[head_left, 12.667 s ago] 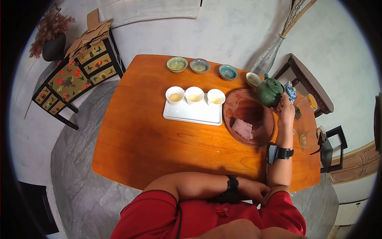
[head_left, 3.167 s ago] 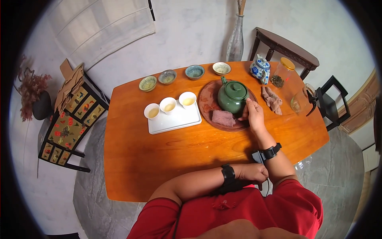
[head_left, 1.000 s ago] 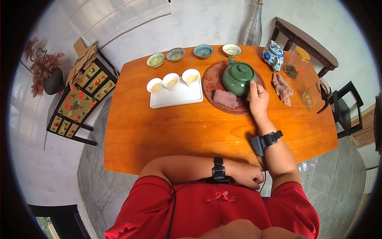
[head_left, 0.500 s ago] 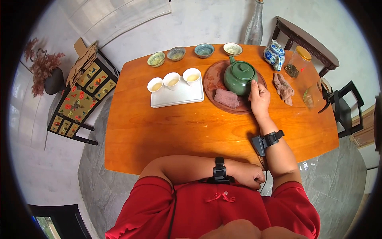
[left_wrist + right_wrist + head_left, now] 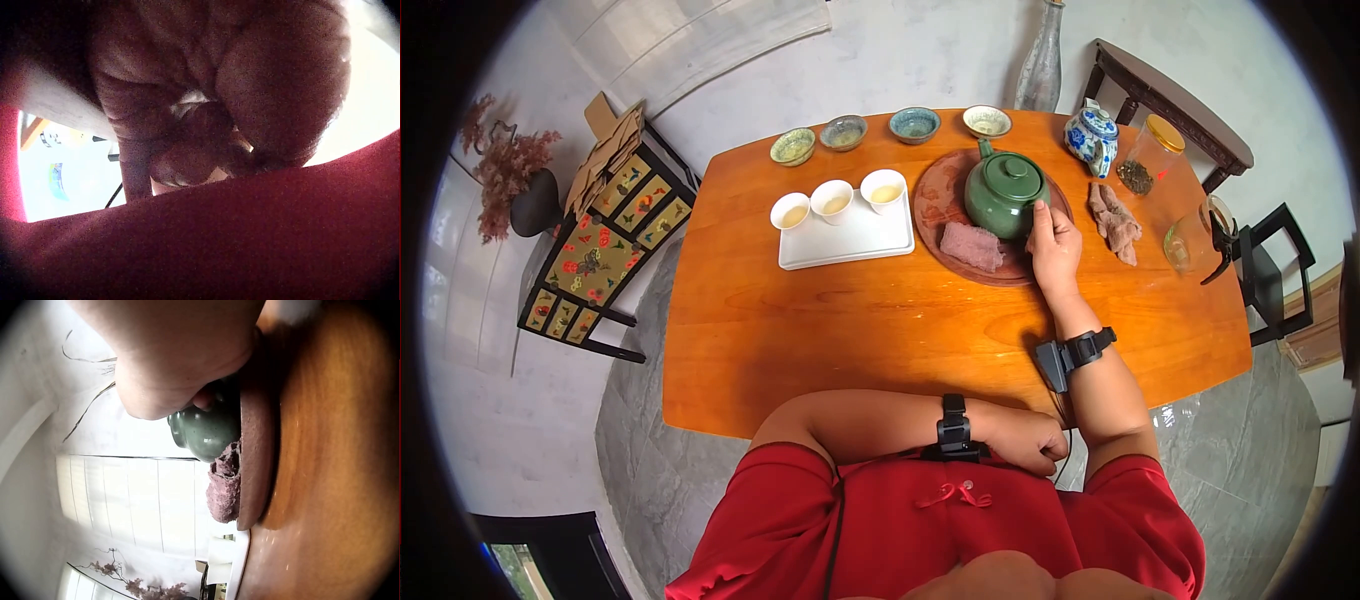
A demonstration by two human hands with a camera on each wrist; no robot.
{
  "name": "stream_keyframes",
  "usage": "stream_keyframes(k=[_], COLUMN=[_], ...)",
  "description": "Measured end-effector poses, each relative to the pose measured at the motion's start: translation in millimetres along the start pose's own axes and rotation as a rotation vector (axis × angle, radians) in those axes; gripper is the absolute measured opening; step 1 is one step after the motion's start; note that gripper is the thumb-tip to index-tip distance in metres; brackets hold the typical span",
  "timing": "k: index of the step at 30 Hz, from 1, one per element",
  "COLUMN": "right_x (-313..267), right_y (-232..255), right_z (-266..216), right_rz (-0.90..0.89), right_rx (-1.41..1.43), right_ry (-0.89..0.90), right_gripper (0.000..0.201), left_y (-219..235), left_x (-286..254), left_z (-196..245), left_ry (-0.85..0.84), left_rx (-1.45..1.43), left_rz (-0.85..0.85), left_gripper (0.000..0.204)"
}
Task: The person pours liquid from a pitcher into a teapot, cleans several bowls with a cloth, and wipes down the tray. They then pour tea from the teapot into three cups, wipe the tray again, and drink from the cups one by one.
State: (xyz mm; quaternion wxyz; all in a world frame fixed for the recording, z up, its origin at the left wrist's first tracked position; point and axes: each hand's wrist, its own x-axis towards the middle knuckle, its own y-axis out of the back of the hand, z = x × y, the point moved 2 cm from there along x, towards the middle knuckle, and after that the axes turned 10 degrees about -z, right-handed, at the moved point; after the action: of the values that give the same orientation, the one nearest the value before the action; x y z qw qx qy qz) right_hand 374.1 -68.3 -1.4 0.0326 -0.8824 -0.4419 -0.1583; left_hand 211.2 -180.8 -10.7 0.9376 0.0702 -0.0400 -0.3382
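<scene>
My right hand grips the handle of a green lidded teapot, thumb on top. The teapot stands upright on a round reddish-brown tray, its spout pointing to the back. A folded pink cloth lies on the tray's front part; in the right wrist view this cloth is beside the pot's green body. My left hand rests against my body at the table's near edge, fingers loosely curled and holding nothing. In the left wrist view its palm is above red clothing.
Left of the tray, three white cups of pale tea stand on a white rectangular tray. Several glazed bowls line the back edge. To the right are a blue-and-white teapot, a tea jar, a crumpled cloth and a glass pitcher.
Since the oldest frame, the green teapot has come from the tray's back right side toward its middle, and my right hand's grip has come with it. Over the last second, practically nothing moves.
</scene>
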Motion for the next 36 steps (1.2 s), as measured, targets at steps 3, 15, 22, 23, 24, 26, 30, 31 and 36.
stream_keyframes(k=[3, 15, 22, 23, 24, 26, 30, 31, 36], right_x=[0.0, 0.0, -0.8, -0.2, 0.6, -1.0, -1.3, -1.5, 0.7], right_y=[0.2, 1.2, -0.2, 0.1, 0.4, 0.3, -0.6, -0.7, 0.4], right_z=[1.7, 3.8, -2.1, -0.9, -0.1, -0.2, -4.5, -4.3, 1.4], right_rz=[-0.001, 0.001, -0.009, -0.007, -0.004, -0.001, 0.001, 0.003, 0.003], right_rx=[-0.004, -0.035, -0.01, -0.008, -0.022, -0.034, -0.029, -0.011, -0.009], right_ry=[0.001, 0.01, 0.011, 0.008, 0.011, 0.011, -0.004, -0.01, 0.005], right_gripper=[0.041, 0.042, 0.041, 0.041, 0.041, 0.042, 0.041, 0.041, 0.041], left_y=[1.3, 3.3, 3.5, 4.0, 3.8, 2.6, 2.1, 2.6, 2.7], left_x=[-1.2, -0.4, -0.8, -0.9, -1.1, -1.4, 0.2, 0.2, 0.1], left_z=[4.1, 6.4, 6.6, 6.2, 5.7, 4.4, -0.1, 0.3, 2.1], left_ry=[-0.002, -0.021, -0.03, -0.026, -0.022, -0.003, -0.025, -0.026, -0.023], left_rx=[0.007, 0.022, 0.0, 0.003, 0.004, -0.014, -0.002, 0.0, 0.004], left_rz=[0.001, 0.012, 0.013, 0.008, 0.004, -0.006, -0.004, -0.002, -0.009], left_gripper=[0.033, 0.025, 0.025, 0.025, 0.025, 0.028, 0.03, 0.03, 0.03])
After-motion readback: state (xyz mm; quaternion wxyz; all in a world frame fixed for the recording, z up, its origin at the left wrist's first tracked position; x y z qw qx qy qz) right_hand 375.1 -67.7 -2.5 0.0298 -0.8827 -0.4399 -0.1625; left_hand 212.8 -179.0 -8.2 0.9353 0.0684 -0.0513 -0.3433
